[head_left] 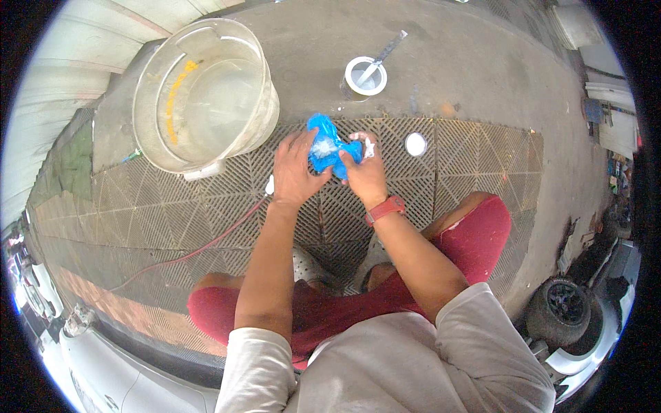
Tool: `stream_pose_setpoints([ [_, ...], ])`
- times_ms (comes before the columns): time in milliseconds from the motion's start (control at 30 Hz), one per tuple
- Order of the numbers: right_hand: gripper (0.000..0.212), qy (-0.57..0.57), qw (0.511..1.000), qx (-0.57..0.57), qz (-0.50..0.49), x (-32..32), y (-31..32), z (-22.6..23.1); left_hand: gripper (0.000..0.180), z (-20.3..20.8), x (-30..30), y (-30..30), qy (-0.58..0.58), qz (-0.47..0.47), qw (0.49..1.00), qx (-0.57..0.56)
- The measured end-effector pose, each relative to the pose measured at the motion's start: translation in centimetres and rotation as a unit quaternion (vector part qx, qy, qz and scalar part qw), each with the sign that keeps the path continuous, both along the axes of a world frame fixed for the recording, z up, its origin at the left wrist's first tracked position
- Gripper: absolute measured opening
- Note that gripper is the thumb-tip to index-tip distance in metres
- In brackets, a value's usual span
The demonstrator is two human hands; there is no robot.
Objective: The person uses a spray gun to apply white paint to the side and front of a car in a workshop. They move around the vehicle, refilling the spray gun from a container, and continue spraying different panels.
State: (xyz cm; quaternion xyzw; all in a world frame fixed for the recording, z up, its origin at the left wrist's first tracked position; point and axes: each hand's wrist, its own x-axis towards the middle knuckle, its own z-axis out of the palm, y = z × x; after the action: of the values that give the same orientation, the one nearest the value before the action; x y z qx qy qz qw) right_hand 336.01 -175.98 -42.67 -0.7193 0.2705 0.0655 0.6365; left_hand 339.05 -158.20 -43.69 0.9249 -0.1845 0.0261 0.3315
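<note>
Between my two hands is a crumpled bright blue piece, a bag or cloth [321, 126], with a whitish patch at its middle. My left hand [295, 168] grips its left side, fingers curled behind it. My right hand [368, 177] pinches the lower right part with thumb and fingers, and white smears mark its fingers. A red band [385, 210] circles my right wrist. To the right of my hands stands a small round container with a white top [416, 144]. Farther off is an open tub with a white rim [374, 63], a smeared flat stick [392, 46] leaning in it.
A large whitish bucket [265, 110] holding cloudy liquid stands at the far left. A red cord [206, 246] with a white end runs over the slatted floor mat [158, 220] beside my left forearm. A wheel [559, 310] and white vehicle parts lie to the right.
</note>
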Motion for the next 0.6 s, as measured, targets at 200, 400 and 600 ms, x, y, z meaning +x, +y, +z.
stream_pose_setpoints([
  [200, 0.073, -0.137, 0.960, -0.214, 0.116, -0.7, 2.1, 0.6, 0.090, 0.0, -1.5, -0.4, -0.001, -0.028, 0.999, 0.017],
  [400, 0.067, -0.096, 0.961, -0.224, 0.127, 0.0, 3.3, 2.8, 0.076, -0.4, -2.5, -1.4, 0.010, -0.071, 0.997, -0.009],
  [600, 0.029, -0.149, 0.942, -0.291, 0.074, -0.4, 2.6, -0.1, 0.085, -0.8, -2.9, 0.5, -0.040, 0.033, 0.999, 0.002],
])
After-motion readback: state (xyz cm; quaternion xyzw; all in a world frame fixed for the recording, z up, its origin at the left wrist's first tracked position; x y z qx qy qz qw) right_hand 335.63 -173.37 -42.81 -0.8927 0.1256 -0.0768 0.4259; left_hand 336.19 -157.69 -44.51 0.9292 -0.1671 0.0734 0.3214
